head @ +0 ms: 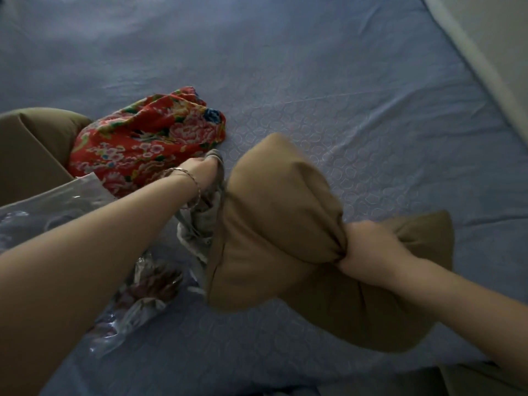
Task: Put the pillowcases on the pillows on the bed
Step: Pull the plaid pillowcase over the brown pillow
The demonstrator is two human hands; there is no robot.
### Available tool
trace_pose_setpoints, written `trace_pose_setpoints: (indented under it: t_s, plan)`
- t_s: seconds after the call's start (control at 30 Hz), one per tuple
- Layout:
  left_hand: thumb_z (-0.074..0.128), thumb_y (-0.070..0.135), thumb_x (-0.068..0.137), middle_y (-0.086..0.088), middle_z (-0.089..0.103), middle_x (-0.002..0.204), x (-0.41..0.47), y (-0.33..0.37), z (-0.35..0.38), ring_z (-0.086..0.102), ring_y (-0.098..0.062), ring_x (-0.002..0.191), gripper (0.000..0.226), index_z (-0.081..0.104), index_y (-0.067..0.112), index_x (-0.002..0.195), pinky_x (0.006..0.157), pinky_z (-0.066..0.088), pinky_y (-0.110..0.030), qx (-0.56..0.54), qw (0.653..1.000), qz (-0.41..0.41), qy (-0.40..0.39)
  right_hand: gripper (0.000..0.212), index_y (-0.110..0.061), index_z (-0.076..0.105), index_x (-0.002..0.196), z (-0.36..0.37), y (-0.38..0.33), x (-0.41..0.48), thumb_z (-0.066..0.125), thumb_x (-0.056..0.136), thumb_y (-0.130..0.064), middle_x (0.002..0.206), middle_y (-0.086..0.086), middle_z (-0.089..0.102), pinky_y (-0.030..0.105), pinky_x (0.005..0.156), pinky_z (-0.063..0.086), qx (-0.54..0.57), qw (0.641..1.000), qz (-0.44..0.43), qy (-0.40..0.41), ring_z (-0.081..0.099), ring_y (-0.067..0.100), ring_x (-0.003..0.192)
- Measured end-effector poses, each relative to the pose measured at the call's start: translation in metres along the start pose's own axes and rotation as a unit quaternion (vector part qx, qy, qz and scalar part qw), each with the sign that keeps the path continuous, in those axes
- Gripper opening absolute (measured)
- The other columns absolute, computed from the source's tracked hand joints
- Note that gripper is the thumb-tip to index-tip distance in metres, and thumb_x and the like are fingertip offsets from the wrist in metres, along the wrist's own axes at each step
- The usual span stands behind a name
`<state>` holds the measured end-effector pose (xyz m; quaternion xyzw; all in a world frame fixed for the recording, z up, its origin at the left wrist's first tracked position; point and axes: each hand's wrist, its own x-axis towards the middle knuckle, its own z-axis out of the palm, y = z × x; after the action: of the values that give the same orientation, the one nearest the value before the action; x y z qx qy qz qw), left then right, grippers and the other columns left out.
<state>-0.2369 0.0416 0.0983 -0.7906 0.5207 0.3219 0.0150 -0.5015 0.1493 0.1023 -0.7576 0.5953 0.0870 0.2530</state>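
Observation:
A tan pillow lies on the blue bed sheet in front of me. My right hand grips the pillow in a bunched fistful near its right end. My left hand pinches the edge of a grey patterned pillowcase, which hangs crumpled against the pillow's left end. A second tan pillow sits at the far left. A red floral cloth, perhaps another pillowcase, lies bunched beside it.
A clear plastic bag lies under my left forearm, with more crumpled plastic near the bed's front. A pale wall or bed frame runs along the right edge of the bed.

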Motion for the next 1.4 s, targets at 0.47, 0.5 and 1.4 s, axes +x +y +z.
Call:
trace_pose_setpoints:
  t_s: [0.47,0.5,1.4]
  plan:
    - [0.035,0.046,0.094,-0.003,0.064,0.105,-0.049,0.017,0.038,0.056,-0.025,0.096,0.034,0.062,0.026,0.098,0.079,0.04,-0.029,0.127,0.966,0.223,0.003,0.022,-0.017,0.056,0.101,0.059,-0.029,-0.003,0.048,0.081,-0.018,0.106,0.009,0.063,0.027,0.068,0.033,-0.027,0.99,-0.089,-0.106,0.058,0.031,0.101]
    - [0.035,0.051,0.092,0.001,0.062,0.115,-0.056,0.018,0.043,0.056,-0.024,0.103,0.035,0.06,0.031,0.106,0.086,0.041,-0.031,0.233,0.937,0.261,-0.015,0.02,-0.017,0.056,0.099,0.06,-0.028,-0.002,0.049,0.081,-0.018,0.106,0.009,0.063,0.026,0.068,0.033,-0.012,0.991,-0.08,-0.105,0.058,0.031,0.1]
    - [0.06,0.019,0.079,-0.014,0.039,0.13,-0.051,-0.031,0.158,0.049,-0.034,0.112,0.059,0.031,0.01,0.13,0.09,0.042,-0.039,-0.03,0.999,-0.018,-0.008,0.027,-0.008,0.056,0.112,0.109,-0.025,0.065,0.051,0.087,-0.016,0.118,0.013,0.06,0.034,0.085,0.045,0.007,0.99,0.014,-0.137,0.057,0.033,0.11]
